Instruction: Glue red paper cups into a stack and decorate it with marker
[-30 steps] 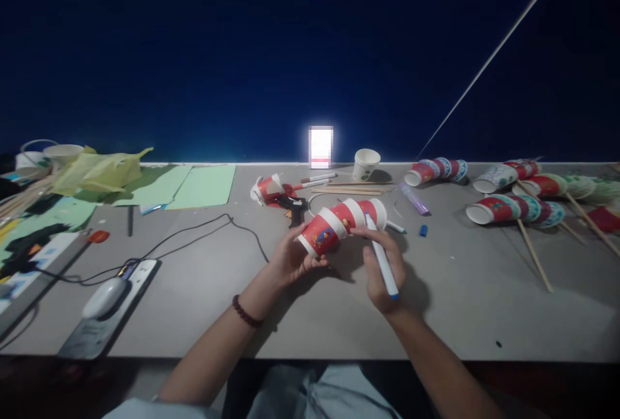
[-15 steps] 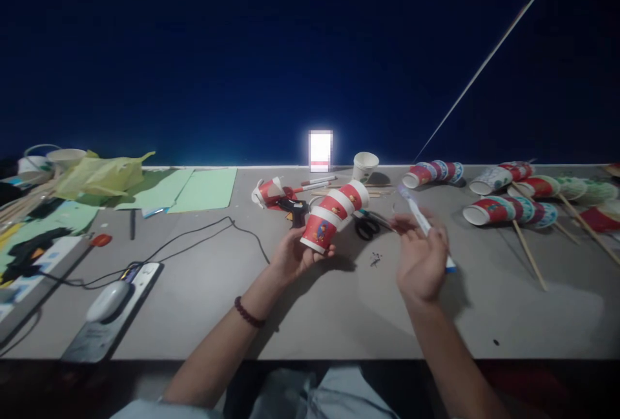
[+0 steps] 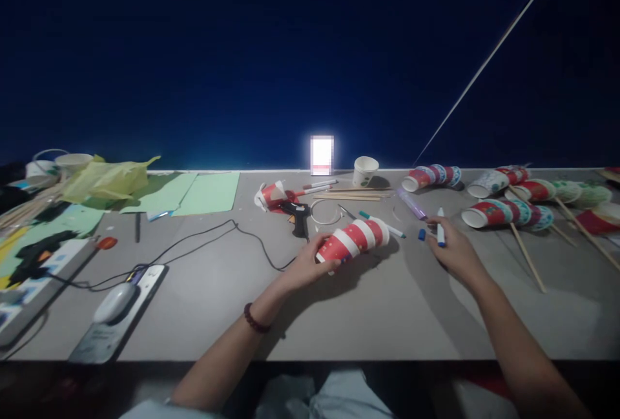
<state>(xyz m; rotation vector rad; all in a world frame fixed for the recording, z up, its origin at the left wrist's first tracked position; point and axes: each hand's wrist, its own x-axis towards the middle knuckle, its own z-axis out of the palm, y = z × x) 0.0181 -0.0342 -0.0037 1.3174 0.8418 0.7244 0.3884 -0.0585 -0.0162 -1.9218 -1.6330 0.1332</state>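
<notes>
My left hand (image 3: 307, 264) is wrapped round the lower end of a stack of red-and-white paper cups (image 3: 361, 239), which lies tilted, its other end toward the right. My right hand (image 3: 458, 254) grips a white marker (image 3: 440, 228) with a blue end, held close to the tabletop. Just left of that marker a small blue cap (image 3: 422, 234) lies on the table. A purple pen (image 3: 411, 203) rests behind the right hand. Beyond the cups is a green-ended marker (image 3: 397, 232), partly covered by them. The fingertips of my right hand are partly hidden.
A black glue gun (image 3: 296, 215) with a cable lies behind my left hand. Several joined cups on sticks (image 3: 508, 212) are at the right. A white cup (image 3: 365, 172) stands at the back. Left are green sheets (image 3: 208, 193), a power strip (image 3: 46, 283) and a phone (image 3: 97, 341).
The cup stack has tipped over to the right and lower in my left hand. My right hand has moved right and down to the table with the marker. The blue cap now shows on the table.
</notes>
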